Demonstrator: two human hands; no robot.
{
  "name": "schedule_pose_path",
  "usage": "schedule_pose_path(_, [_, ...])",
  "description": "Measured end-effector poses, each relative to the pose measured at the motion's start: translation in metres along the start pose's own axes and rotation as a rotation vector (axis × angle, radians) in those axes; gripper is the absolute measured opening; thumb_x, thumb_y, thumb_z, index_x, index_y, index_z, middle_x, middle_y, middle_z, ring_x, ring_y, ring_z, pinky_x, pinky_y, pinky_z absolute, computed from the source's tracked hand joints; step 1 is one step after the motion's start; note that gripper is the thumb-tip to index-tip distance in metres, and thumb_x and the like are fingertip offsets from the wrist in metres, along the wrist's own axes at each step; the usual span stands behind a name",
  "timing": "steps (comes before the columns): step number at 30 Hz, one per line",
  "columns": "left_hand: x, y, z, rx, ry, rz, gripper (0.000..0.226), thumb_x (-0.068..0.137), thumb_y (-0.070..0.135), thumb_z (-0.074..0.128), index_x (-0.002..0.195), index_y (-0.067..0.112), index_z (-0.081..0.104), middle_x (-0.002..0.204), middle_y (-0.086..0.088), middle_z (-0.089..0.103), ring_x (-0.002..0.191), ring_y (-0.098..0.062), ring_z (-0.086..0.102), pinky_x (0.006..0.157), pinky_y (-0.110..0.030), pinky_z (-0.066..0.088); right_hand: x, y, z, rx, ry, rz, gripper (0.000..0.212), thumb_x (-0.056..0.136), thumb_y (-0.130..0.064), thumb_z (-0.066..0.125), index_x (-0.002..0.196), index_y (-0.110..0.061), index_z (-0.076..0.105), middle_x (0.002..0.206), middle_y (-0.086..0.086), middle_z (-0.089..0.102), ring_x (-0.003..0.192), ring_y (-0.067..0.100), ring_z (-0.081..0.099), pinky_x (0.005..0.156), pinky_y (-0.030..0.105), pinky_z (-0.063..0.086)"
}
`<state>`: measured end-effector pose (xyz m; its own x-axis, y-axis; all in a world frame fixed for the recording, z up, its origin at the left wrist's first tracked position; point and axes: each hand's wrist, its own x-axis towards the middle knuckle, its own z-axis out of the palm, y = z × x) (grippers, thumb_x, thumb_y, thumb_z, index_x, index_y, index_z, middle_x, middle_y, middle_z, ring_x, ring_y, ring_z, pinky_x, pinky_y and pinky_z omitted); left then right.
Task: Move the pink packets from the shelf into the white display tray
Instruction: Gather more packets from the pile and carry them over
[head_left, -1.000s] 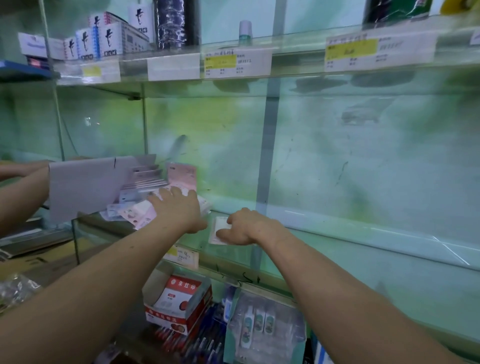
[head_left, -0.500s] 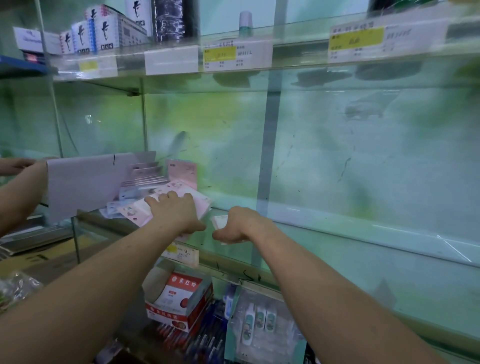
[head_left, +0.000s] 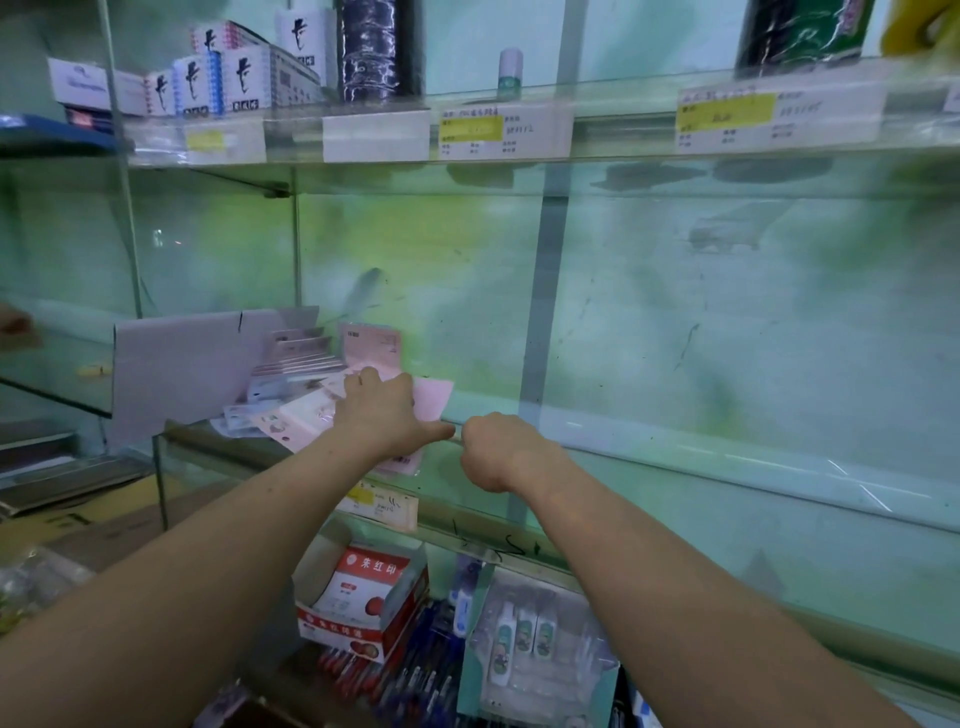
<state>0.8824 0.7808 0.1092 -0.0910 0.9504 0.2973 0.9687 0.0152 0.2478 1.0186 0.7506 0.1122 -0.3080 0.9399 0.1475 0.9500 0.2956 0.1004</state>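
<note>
A long glass shelf (head_left: 675, 467) runs across the middle of the view, and a second glass shelf (head_left: 623, 153) above it carries small boxes and price labels (head_left: 506, 132) on its front edge. At the left end of the middle shelf stands the white display tray (head_left: 176, 374), with a tall plain side wall and stepped rows inside it. The pink packets (head_left: 434, 402) lie in a loose, overlapping heap on the glass just beside the right of the tray; one more stands upright behind the heap, against the back wall. The left hand (head_left: 387, 410) lies on top of this heap, its fingers bent down over the packets and holding them, the thumb stretched out to the right. The right hand (head_left: 501, 452) is just beside that thumb, over the bare glass, closed like a fist; its fingers are hidden under it, so I cannot tell if it holds anything. Below the shelf there is an open red and white box (head_left: 363, 597) and a row of pens (head_left: 400, 680).
</note>
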Motion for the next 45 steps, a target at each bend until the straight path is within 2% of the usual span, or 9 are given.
schedule_pose_path(3, [0.000,0.000,0.000,-0.103,0.012,0.027,0.081,0.071,0.079,0.050,0.124,0.018,0.053,0.129,-0.015,0.052,0.119,-0.034,0.042,0.092,-0.040,0.039,-0.005,0.001,0.005,-0.071,0.054,0.028,0.030,0.093,0.001,0.042,0.120,-0.004,0.054,0.120,0.015,0.059,0.110,0.030,0.057,0.082,0.035,0.045])
schedule_pose_path(8, [-0.005,0.013,-0.008,-0.582,0.047,0.052,0.071,0.083,0.047,0.065,0.138,0.006,0.047,0.141,-0.009,0.050,0.122,-0.025,0.050,0.099,-0.033,0.041,-0.012,0.009,0.003,-0.001,0.083,0.092,0.030,0.092,0.003,0.041,0.118,-0.003,0.054,0.122,0.017,0.058,0.112,0.033,0.055,0.087,0.035,0.044])
schedule_pose_path(12, [-0.012,0.027,-0.008,-0.738,-0.001,0.055,0.065,0.081,0.035,0.070,0.137,0.010,0.049,0.139,-0.009,0.051,0.116,-0.024,0.055,0.097,-0.033,0.046,-0.022,0.018,-0.001,0.021,0.140,0.162,0.030,0.092,0.001,0.040,0.117,-0.004,0.054,0.122,0.016,0.057,0.113,0.033,0.055,0.084,0.036,0.044])
schedule_pose_path(19, [-0.035,0.068,-0.008,-0.547,-0.025,0.113,0.058,0.075,0.041,0.070,0.127,0.019,0.059,0.131,-0.007,0.058,0.110,-0.028,0.058,0.094,-0.040,0.051,-0.070,0.050,-0.018,-0.065,0.170,0.212,0.027,0.092,-0.005,0.045,0.116,-0.010,0.056,0.117,0.010,0.060,0.108,0.029,0.058,0.071,0.030,0.037])
schedule_pose_path(24, [-0.062,0.114,-0.009,-0.395,-0.076,0.183,0.034,0.072,0.042,0.070,0.102,0.028,0.072,0.109,-0.004,0.069,0.102,-0.028,0.061,0.093,-0.036,0.049,-0.126,0.081,-0.030,-0.102,0.167,0.281,0.030,0.090,-0.008,0.048,0.117,-0.014,0.057,0.116,0.008,0.061,0.105,0.028,0.059,0.071,0.030,0.036])
schedule_pose_path(30, [-0.117,0.178,-0.010,-0.405,-0.156,0.292,0.017,0.071,0.043,0.070,0.076,0.028,0.065,0.093,-0.003,0.074,0.091,-0.023,0.066,0.091,-0.037,0.051,-0.210,0.115,-0.048,-0.164,0.151,0.392,0.018,0.087,-0.001,0.047,0.091,-0.018,0.050,0.075,-0.001,0.044,0.081,0.027,0.049,0.068,0.030,0.033])
schedule_pose_path(34, [-0.158,0.210,-0.017,-0.429,-0.171,0.342,0.019,0.069,0.043,0.069,0.077,0.026,0.070,0.090,-0.001,0.074,0.090,-0.023,0.067,0.088,-0.033,0.052,-0.267,0.130,-0.056,-0.184,0.179,0.441,0.023,0.086,-0.001,0.047,0.100,-0.016,0.057,0.084,0.002,0.046,0.079,0.026,0.046,0.067,0.029,0.033])
schedule_pose_path(39, [-0.207,0.237,-0.028,-0.473,-0.228,0.383,0.020,0.072,0.041,0.071,0.083,0.025,0.072,0.089,0.000,0.069,0.085,-0.022,0.061,0.086,-0.031,0.050,-0.327,0.138,-0.064,-0.203,0.161,0.499,0.027,0.085,-0.001,0.048,0.104,-0.017,0.058,0.070,-0.001,0.039,0.077,0.025,0.045,0.061,0.027,0.033])
schedule_pose_path(45, [-0.252,0.272,-0.028,-0.469,-0.280,0.503,0.017,0.071,0.043,0.070,0.076,0.027,0.066,0.088,-0.002,0.069,0.076,-0.020,0.055,0.079,-0.029,0.050,-0.392,0.141,-0.068,-0.202,0.145,0.611,0.027,0.085,-0.003,0.050,0.108,-0.015,0.058,0.087,0.004,0.049,0.078,0.026,0.045,0.068,0.028,0.033])
